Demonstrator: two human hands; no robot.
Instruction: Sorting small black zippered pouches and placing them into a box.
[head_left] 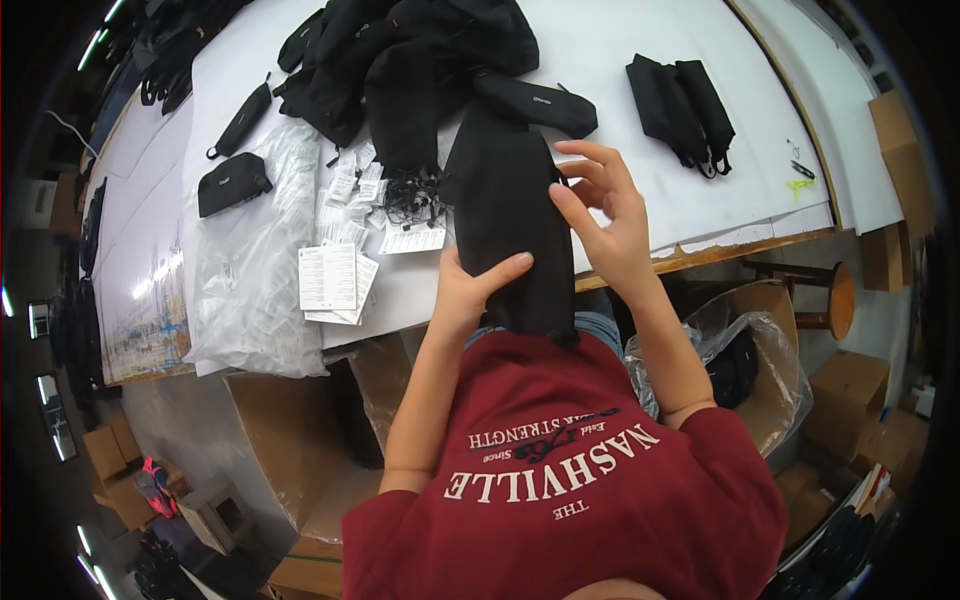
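A long black fabric pouch (515,200) is held upright in front of me at the table's near edge. My left hand (478,285) grips its lower left side, thumb flat on the front and the other fingers hidden behind. At the upper right edge of the pouch, my right hand (610,215) has its bent fingertips and thumb on the fabric; the exact spot they pinch is partly hidden. Just beyond lies another black pouch (540,105) with a small light mark. Paper tags (330,280) and a tangle of black cords (412,200) lie left of the held pouch.
A heap of black pouches (400,60) covers the table's far middle. Clear plastic bags (255,260) lie left, under a small black pouch (235,185). Two black pouches (680,110) sit at right. Cardboard boxes (290,440) stand below the table edge, near a wooden stool (838,300).
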